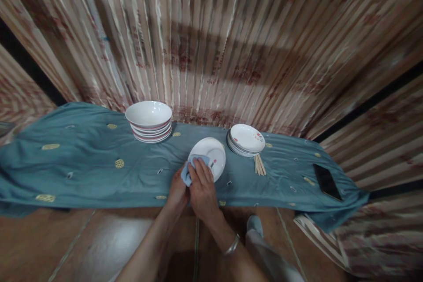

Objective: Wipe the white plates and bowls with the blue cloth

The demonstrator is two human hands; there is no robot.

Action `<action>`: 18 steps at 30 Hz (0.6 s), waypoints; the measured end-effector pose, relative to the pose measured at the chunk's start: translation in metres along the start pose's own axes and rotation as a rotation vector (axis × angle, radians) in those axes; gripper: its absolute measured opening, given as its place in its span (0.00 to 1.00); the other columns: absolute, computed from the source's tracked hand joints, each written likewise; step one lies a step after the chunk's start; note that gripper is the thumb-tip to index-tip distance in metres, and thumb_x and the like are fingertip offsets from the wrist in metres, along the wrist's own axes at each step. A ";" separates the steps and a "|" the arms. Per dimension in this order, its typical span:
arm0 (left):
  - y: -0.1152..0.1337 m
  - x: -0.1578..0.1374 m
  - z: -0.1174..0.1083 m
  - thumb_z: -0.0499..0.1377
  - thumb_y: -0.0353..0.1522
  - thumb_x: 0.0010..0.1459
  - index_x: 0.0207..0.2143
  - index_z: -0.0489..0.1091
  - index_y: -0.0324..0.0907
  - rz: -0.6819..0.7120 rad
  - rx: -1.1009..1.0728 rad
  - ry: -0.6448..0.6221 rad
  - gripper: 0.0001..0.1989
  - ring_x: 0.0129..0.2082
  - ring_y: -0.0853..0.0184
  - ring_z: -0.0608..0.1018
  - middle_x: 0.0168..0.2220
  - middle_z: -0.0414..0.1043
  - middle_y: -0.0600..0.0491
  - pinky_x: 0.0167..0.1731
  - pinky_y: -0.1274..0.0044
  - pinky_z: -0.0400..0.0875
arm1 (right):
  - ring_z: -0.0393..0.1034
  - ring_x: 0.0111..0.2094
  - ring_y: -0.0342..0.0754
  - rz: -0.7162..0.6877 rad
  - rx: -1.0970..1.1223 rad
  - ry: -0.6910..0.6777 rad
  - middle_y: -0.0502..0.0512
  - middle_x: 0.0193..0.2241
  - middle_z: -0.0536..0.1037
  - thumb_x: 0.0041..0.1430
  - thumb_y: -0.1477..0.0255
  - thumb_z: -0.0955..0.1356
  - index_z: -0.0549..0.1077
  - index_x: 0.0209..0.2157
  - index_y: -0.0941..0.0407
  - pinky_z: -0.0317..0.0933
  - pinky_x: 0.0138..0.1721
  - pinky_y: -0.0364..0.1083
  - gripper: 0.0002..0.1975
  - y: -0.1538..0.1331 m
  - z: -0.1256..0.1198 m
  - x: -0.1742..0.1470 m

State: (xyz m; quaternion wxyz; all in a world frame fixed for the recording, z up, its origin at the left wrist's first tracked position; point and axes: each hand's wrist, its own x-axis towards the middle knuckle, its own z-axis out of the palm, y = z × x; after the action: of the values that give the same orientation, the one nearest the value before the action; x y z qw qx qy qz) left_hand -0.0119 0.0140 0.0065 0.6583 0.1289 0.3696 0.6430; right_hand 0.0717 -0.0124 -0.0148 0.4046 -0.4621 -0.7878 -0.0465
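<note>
A white plate [216, 152] with a small red flower print is in front of me, over the middle of the cloth-covered table. My left hand [177, 190] is closed at the plate's near left edge, its fingers mostly hidden by the blue cloth and the plate. On the plate's face, my right hand [201, 187] presses a light blue cloth [187, 176], its fingers laid together over it. The cloth bunches between the two hands, covering the left part of the plate.
Back left stands a stack of white bowls [148, 116] with red rims. To the right are stacked flowered plates [246, 139], with several wooden chopsticks [260, 165] beside them. A black phone [326, 181] lies near the right end of the green tablecloth [89, 163]. Pleated curtains [205, 53] hang behind.
</note>
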 end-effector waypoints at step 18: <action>-0.003 0.003 0.008 0.71 0.33 0.44 0.35 0.79 0.34 -0.012 -0.142 -0.121 0.15 0.54 0.51 0.75 0.38 0.82 0.42 0.57 0.65 0.67 | 0.59 0.62 0.51 0.076 -0.028 0.029 0.62 0.57 0.71 0.69 0.68 0.57 0.69 0.55 0.58 0.48 0.64 0.57 0.19 0.054 -0.024 0.077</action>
State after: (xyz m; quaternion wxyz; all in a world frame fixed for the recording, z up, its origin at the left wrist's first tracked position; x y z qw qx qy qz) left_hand -0.0046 0.0193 0.0089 0.6909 0.1182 0.2832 0.6545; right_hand 0.1087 0.0605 0.0372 0.4110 -0.4965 -0.7630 -0.0491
